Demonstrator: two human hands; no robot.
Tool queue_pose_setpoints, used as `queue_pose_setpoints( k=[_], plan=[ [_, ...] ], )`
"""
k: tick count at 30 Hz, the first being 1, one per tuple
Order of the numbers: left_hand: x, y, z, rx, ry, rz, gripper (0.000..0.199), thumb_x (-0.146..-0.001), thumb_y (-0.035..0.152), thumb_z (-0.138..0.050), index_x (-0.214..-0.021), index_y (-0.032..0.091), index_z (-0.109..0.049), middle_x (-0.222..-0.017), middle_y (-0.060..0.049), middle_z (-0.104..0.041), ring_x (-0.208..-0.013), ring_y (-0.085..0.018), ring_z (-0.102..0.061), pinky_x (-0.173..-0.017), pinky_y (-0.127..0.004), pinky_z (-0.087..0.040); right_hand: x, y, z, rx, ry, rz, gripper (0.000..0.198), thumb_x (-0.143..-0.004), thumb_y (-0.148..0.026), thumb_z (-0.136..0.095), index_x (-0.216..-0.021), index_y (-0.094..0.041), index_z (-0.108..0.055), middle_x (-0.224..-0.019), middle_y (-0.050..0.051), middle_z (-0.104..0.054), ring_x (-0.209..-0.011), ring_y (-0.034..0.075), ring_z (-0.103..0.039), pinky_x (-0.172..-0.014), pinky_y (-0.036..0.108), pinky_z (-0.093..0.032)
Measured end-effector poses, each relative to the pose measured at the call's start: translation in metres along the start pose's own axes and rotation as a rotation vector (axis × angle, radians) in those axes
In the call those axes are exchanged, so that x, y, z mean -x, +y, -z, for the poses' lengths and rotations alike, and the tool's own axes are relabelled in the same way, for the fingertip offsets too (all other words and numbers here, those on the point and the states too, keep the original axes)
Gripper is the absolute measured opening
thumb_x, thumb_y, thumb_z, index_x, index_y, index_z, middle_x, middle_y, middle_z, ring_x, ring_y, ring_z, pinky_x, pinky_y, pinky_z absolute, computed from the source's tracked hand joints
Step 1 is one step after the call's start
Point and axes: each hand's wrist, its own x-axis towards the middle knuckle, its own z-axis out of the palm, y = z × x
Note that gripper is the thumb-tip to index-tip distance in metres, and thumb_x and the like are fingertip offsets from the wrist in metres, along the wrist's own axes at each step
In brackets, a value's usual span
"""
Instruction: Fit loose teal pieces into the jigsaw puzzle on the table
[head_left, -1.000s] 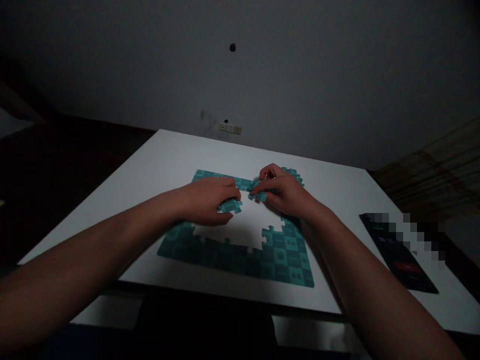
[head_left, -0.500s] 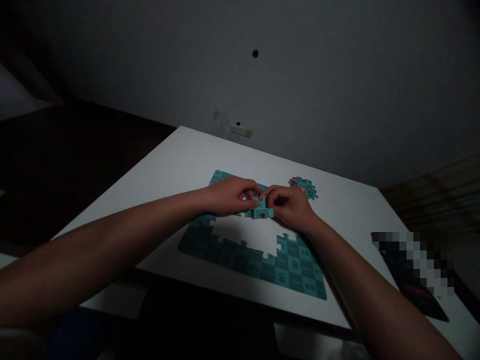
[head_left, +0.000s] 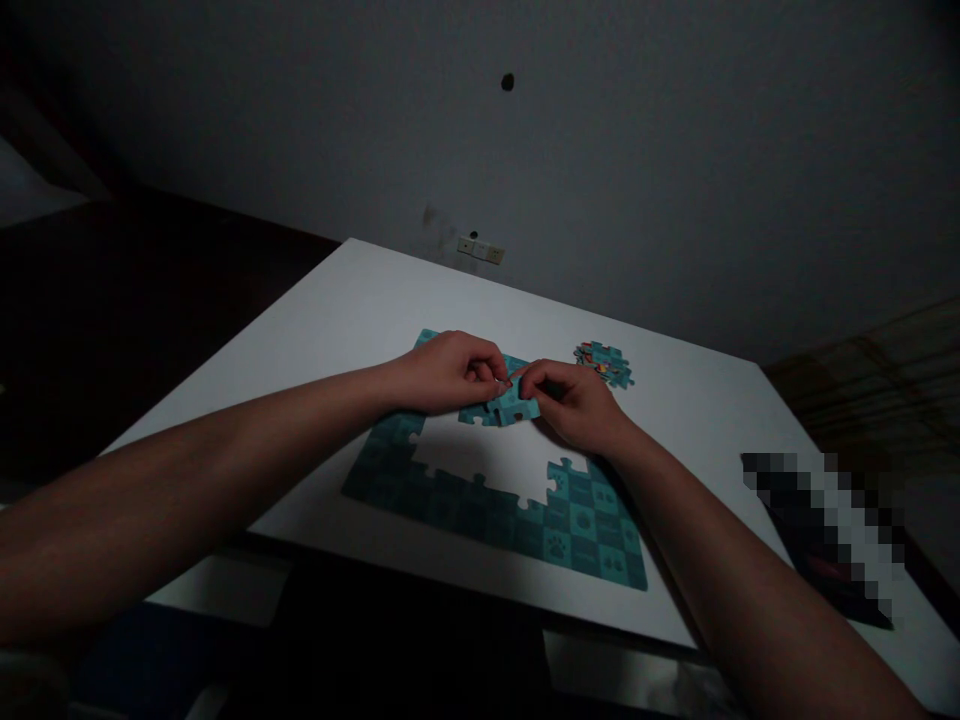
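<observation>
A teal checkered jigsaw puzzle (head_left: 592,540) lies on the white table with a bare gap in its middle. Over the far part of it, my left hand (head_left: 457,372) and my right hand (head_left: 576,402) meet, fingertips pinched on opposite sides of a small teal puzzle piece (head_left: 517,406). That piece looks slightly tilted. My fingers partly cover its upper edge, and whether it interlocks with the pieces beside it I cannot tell. Beyond my right hand sits a cluster of colourful puzzle pieces (head_left: 604,364).
The white table (head_left: 352,300) ends at a grey wall with a socket strip (head_left: 481,249). A dark flat object (head_left: 817,540), partly pixelated, lies at the table's right side. The room is dim.
The piece between my hands has tilted and shifted slightly left, against the puzzle's far part. Both hands keep their pinch. The whole view has shifted slightly.
</observation>
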Motion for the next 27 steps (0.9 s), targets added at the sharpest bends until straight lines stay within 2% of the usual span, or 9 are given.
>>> queue_pose_setpoints(
  k=[1,4,6,12,16,19,23,25,27],
  plan=[
    [-0.001,-0.001,0.0,0.015,0.025,0.003,0.015,-0.1,0.033,-0.091,-0.11,0.022,-0.09,-0.095,-0.005,-0.089,-0.087,-0.022,-0.081,-0.084,-0.036,-0.062,0.001,0.0,0.002,-0.023,0.007,-0.021,0.012,-0.106,-0.048,-0.087,-0.111,-0.037,-0.084,-0.122,0.011,-0.094,-0.115,0.04,-0.088,-0.107,0.062,-0.073],
    [-0.003,-0.001,0.001,0.063,0.131,0.006,0.014,-0.1,0.033,-0.09,-0.108,0.021,-0.087,-0.09,-0.003,-0.086,-0.081,-0.02,-0.078,-0.079,-0.033,-0.06,0.002,0.002,0.006,-0.163,0.025,-0.067,0.043,-0.104,-0.043,-0.082,-0.147,-0.04,-0.079,-0.128,0.009,-0.094,-0.118,0.04,-0.089,-0.107,0.059,-0.072],
    [-0.003,-0.001,0.0,0.09,0.176,0.007,0.016,-0.1,0.035,-0.09,-0.107,0.022,-0.084,-0.087,-0.002,-0.085,-0.078,-0.019,-0.077,-0.077,-0.031,-0.059,0.001,0.006,0.006,-0.205,0.046,-0.078,0.053,-0.104,-0.048,-0.085,-0.155,-0.04,-0.074,-0.123,0.009,-0.094,-0.115,0.039,-0.089,-0.104,0.058,-0.072],
    [-0.001,0.0,-0.001,0.073,0.073,0.015,0.019,-0.097,0.039,-0.091,-0.101,0.023,-0.083,-0.09,-0.004,-0.089,-0.082,-0.022,-0.081,-0.079,-0.034,-0.061,-0.002,0.014,0.005,-0.079,0.087,-0.06,0.047,-0.11,-0.063,-0.088,-0.148,-0.037,-0.079,-0.106,0.01,-0.089,-0.091,0.035,-0.083,-0.082,0.052,-0.071],
    [0.003,0.008,0.012,-0.282,0.014,-0.05,0.017,-0.096,0.038,-0.09,-0.107,0.025,-0.091,-0.099,-0.006,-0.09,-0.096,-0.028,-0.082,-0.093,-0.042,-0.06,-0.001,0.01,0.011,0.095,0.128,-0.09,0.032,-0.113,-0.049,-0.08,-0.14,-0.034,-0.084,-0.106,0.011,-0.089,-0.092,0.036,-0.084,-0.085,0.053,-0.072],
    [0.004,0.014,0.022,-0.534,-0.066,-0.1,0.038,-0.094,0.043,-0.095,-0.128,0.027,-0.094,-0.124,-0.011,-0.092,-0.119,-0.035,-0.081,-0.109,-0.046,-0.058,-0.001,0.008,0.019,0.264,0.235,-0.125,0.025,-0.111,-0.04,-0.076,-0.131,-0.033,-0.088,-0.104,0.011,-0.089,-0.095,0.038,-0.084,-0.088,0.055,-0.07],
    [0.005,0.015,0.024,-0.654,-0.169,-0.128,0.07,-0.092,0.061,-0.102,-0.151,0.025,-0.089,-0.155,-0.018,-0.083,-0.142,-0.041,-0.072,-0.123,-0.048,-0.054,-0.002,0.012,0.031,0.356,0.325,-0.169,0.026,-0.111,-0.036,-0.072,-0.131,-0.034,-0.088,-0.104,0.01,-0.089,-0.094,0.039,-0.083,-0.087,0.055,-0.066],
    [0.005,0.014,0.024,-0.669,-0.188,-0.114,0.069,-0.094,0.064,-0.1,-0.151,0.026,-0.088,-0.16,-0.017,-0.08,-0.145,-0.041,-0.069,-0.127,-0.049,-0.053,-0.001,0.013,0.037,0.342,0.287,-0.173,0.026,-0.111,-0.038,-0.073,-0.132,-0.035,-0.088,-0.1,0.008,-0.088,-0.09,0.038,-0.082,-0.083,0.053,-0.065],
    [0.005,0.013,0.024,-0.672,-0.199,-0.1,0.06,-0.098,0.062,-0.097,-0.147,0.027,-0.089,-0.161,-0.016,-0.078,-0.145,-0.04,-0.067,-0.13,-0.049,-0.051,0.002,0.011,0.042,0.309,0.156,-0.158,0.022,-0.11,-0.041,-0.079,-0.128,-0.034,-0.089,-0.097,0.007,-0.087,-0.086,0.035,-0.08,-0.079,0.05,-0.064]
  ],
)
